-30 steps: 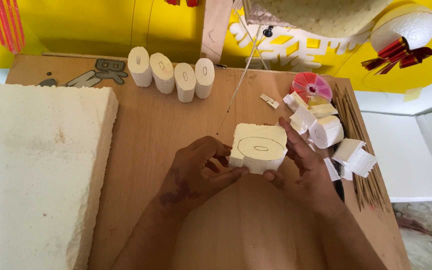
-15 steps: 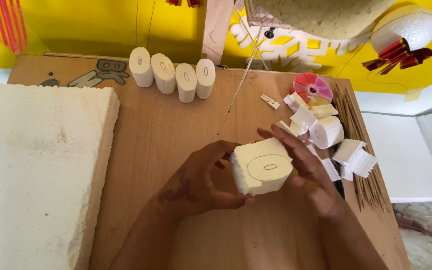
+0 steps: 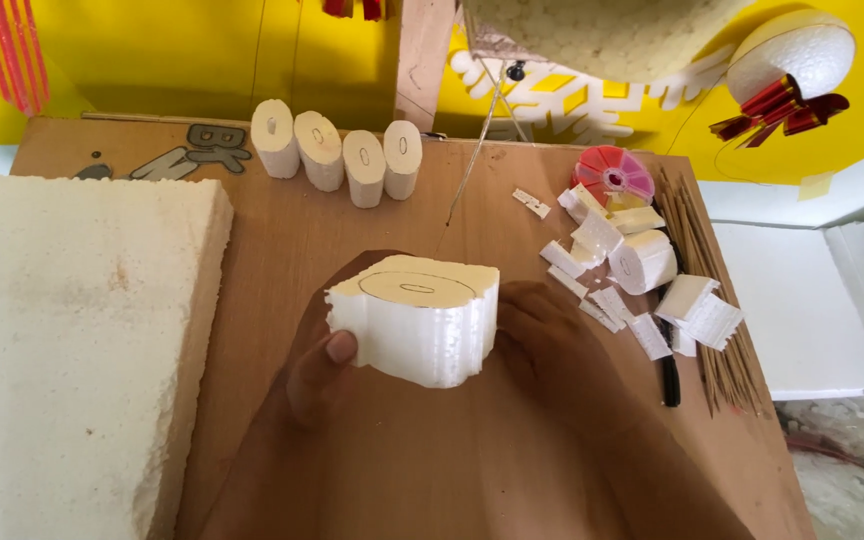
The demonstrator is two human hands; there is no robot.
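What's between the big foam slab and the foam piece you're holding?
Only bare wooden table lies between the foam slab and the held foam block, seen from the head camera.

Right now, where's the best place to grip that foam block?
Grip the foam block by its two short ends, coming in from left and right as the left hand and right hand do. Its sides are lumpy; the flat top carries a drawn oval to keep uncovered.

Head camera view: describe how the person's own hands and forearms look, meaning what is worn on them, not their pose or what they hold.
Both the left hand and the right hand are bare: no gloves, and no rings, watch or bracelets show. The forearms are uncovered to the frame's lower edge, with no sleeves in view.
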